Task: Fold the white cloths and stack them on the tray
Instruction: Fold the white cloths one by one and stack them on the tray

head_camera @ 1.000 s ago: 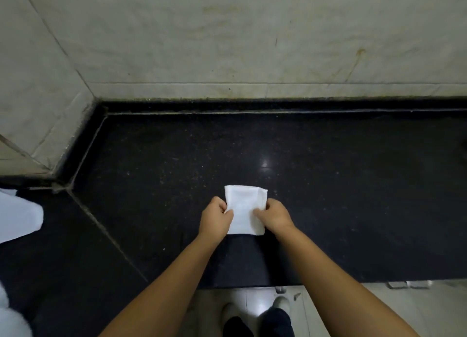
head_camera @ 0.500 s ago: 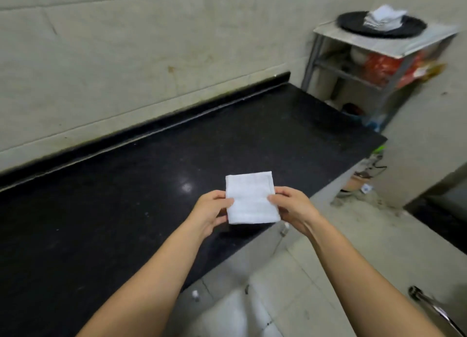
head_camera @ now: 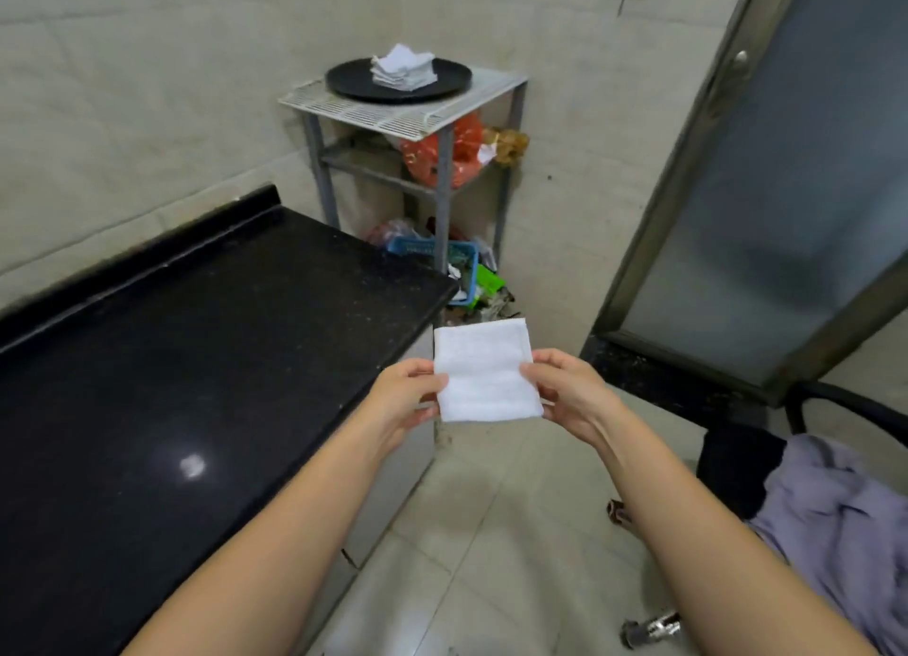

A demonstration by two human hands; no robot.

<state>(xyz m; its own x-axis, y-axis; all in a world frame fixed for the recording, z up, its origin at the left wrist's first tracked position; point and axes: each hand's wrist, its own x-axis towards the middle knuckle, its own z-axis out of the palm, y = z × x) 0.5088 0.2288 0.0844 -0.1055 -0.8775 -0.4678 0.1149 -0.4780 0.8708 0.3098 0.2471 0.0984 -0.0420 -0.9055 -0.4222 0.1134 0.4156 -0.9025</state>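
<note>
A folded white cloth [head_camera: 486, 370] is held in the air past the end of the black counter [head_camera: 196, 360]. My left hand [head_camera: 405, 395] pinches its left edge and my right hand [head_camera: 572, 392] pinches its right edge. Farther off, a round black tray [head_camera: 354, 83] rests on top of a metal rack [head_camera: 393, 115] against the wall. A stack of folded white cloths [head_camera: 404, 68] lies on the tray.
The rack's lower shelves hold red bags [head_camera: 442, 156] and a blue basket [head_camera: 432, 252]. A frosted door [head_camera: 766, 188] stands at right. A chair with purple fabric [head_camera: 845, 513] is at lower right. Tiled floor lies between the counter and chair.
The view has swung right from the counter toward the rack. Both hands lifted the folded cloth off the counter and carried it past the counter's end.
</note>
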